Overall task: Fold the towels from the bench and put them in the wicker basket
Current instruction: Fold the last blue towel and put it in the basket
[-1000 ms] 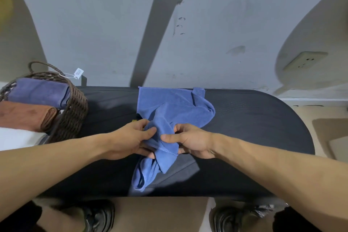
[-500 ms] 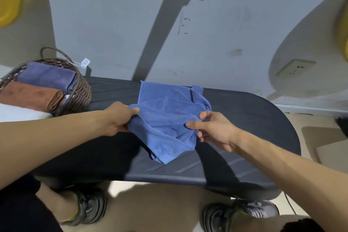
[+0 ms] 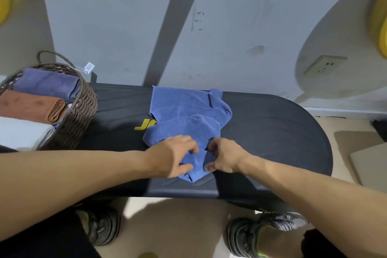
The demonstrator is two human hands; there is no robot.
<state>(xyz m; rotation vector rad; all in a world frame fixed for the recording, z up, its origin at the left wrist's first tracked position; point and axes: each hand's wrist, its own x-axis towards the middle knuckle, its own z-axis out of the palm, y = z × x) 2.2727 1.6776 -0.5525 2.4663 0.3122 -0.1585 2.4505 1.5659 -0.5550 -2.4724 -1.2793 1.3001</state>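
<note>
Status check, head view: the wicker basket is sitting at the left end of the dark bench and is already holding 2 rolled or folded towels, a purple-blue towel at the back and a brown towel in front of it; something white is lying just below them, but I cannot tell what it is or whether it is in the basket. 1 blue towel is lying crumpled near the middle of the bench, well apart from the basket, partly covering a yellow logo. Both hands are working at its near edge: the left hand is resting on the cloth with thumb and curled fingers appearing to pinch a fold, and the right hand is gripping the cloth just beside it, fingers curled into the fabric. No clean fold is showing yet; layers are overlapping unevenly and 1 corner is flipped up at the far edge. Judgement: 2 towels done, the third barely started. Remaining: spreading it flat, folding it and placing it in the basket. No other loose towels are showing on the bench.
</note>
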